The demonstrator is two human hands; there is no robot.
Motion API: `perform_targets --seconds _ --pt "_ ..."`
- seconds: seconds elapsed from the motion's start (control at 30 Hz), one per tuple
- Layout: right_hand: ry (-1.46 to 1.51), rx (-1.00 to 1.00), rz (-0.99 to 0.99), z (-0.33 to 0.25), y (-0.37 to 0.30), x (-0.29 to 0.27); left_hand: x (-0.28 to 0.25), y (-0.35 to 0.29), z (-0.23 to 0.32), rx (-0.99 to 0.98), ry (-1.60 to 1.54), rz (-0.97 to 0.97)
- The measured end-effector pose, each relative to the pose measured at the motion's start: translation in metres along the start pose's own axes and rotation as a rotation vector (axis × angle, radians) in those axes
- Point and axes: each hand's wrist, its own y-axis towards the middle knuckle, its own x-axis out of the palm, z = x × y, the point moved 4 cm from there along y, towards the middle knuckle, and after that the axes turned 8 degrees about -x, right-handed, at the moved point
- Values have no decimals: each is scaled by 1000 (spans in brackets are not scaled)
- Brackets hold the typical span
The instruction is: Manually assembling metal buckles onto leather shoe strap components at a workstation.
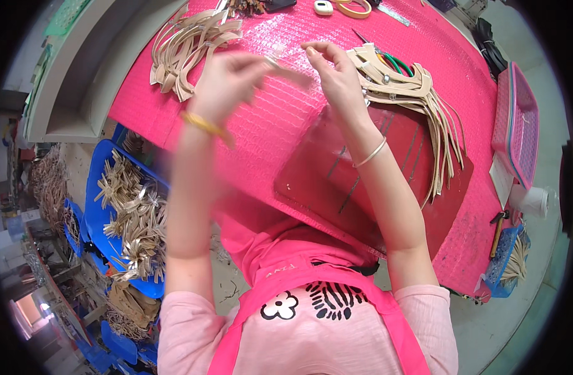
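My left hand (pixel 231 80), smeared by motion, is raised over the pink-covered table with its fingers closed on a short brownish strap (pixel 291 74). A small shiny bit shows at the fingertips; the strap's detail is blurred. To its right, my right hand (pixel 340 78) has thumb and forefinger pinched close together; whatever may be between them is too small to make out. Beside the right hand, a bundle of beige straps with metal buckles (pixel 404 87) lies partly over a dark red board (pixel 324 159). Another heap of beige straps (pixel 183 53) lies near the left hand.
Green-handled scissors (pixel 396 64) lie beside the right bundle. Tape rolls (pixel 354 7) and a small white device (pixel 323 7) sit at the far edge. A blue bin (pixel 98 215) of straps stands left, a pink basket (pixel 518 125) and a hammer (pixel 498 234) right.
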Motion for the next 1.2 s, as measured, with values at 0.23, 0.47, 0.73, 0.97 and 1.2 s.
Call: perform_targets --seconds 0.23,0.47,0.73,0.97,1.2 --pt "-477 2 79 -37 -32 -126 -94 90 -14 224 1172 612" --pt "-1347 -27 133 -40 -34 -193 197 13 -26 -529 -580 -772" --pt "54 376 230 -82 -132 -141 169 43 -47 -261 -1287 -17" --pt "364 292 -219 -99 -181 -93 111 26 -58 -184 -1022 377" --pt "164 426 -186 -85 -105 -41 103 -14 -61 124 -868 179"
